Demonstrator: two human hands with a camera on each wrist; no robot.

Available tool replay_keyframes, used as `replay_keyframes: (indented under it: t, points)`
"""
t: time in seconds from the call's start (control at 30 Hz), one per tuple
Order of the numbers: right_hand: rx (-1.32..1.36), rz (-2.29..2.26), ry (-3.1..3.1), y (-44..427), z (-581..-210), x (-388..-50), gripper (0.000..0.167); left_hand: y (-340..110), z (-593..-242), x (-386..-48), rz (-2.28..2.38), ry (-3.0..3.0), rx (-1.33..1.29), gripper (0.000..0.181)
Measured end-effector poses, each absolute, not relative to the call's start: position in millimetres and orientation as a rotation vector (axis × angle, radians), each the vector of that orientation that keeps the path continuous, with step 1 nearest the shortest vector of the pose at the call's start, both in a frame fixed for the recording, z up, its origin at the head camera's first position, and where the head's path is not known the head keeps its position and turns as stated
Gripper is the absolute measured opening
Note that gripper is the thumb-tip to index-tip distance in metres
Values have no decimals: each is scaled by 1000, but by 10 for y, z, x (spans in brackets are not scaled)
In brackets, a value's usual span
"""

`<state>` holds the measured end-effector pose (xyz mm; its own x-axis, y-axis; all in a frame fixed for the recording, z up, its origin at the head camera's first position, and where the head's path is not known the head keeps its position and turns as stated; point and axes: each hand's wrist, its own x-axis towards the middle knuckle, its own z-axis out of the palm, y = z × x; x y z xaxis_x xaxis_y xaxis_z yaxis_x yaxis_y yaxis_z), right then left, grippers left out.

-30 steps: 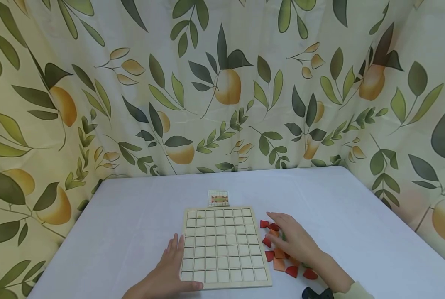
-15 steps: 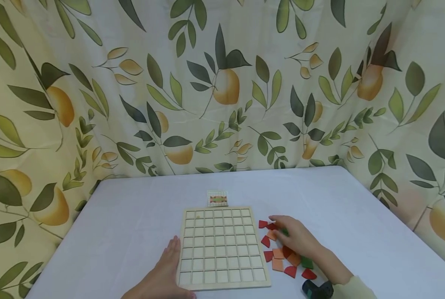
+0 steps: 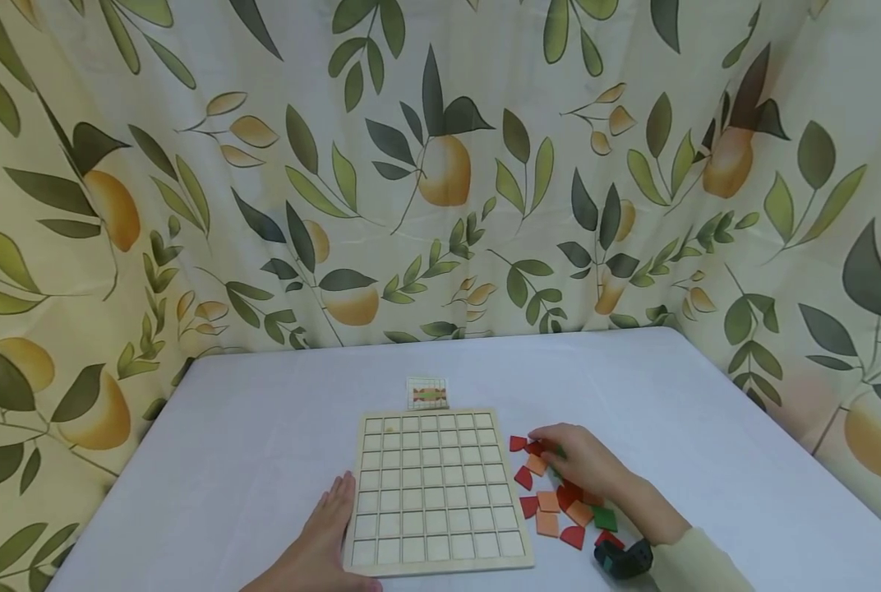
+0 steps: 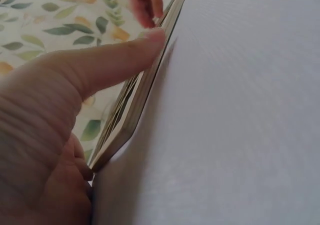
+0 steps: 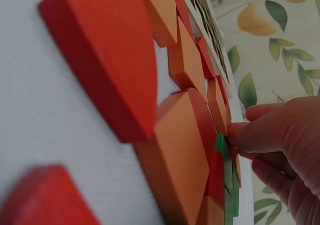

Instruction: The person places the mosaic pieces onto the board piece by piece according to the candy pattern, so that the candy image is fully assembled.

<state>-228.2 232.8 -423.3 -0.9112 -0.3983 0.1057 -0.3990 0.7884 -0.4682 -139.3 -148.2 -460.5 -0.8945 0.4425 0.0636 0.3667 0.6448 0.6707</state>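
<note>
A pale wooden grid board [image 3: 448,567] lies on the white-covered table. My left hand [image 3: 320,538] rests at its near left corner, fingers along the left side and thumb [image 4: 127,55] laid straight on the front edge. Right of the board is a loose cluster of flat pieces: red rounded ones [image 3: 523,478], orange squares [image 3: 547,524] and green ones [image 3: 604,518]. My right hand [image 3: 588,460] reaches over the far part of this cluster. In the right wrist view its loosely bent fingers and thumb [image 5: 260,130] touch the pieces; no lifted piece shows.
A small card [image 3: 427,395] with a printed coloured pattern on a grid stands or lies just behind the board. The white tablecloth [image 3: 278,436] spreads around. A patterned curtain [image 3: 411,164] rises behind the table. A black device [image 3: 623,559] sits at the right wrist.
My right fingers have drawn closer together among the far pieces, and the hand has shifted slightly. My left hand stays at the board's corner, with its fingers a little lower along the side.
</note>
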Motion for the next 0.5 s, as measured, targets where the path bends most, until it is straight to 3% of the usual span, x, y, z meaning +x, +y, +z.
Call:
replay_keyframes:
  t: [0.5]
  points:
    - [626,661,-2985,2243,-4181,-2392,23,-1448,-4568,-1386,1119,2723,570,127]
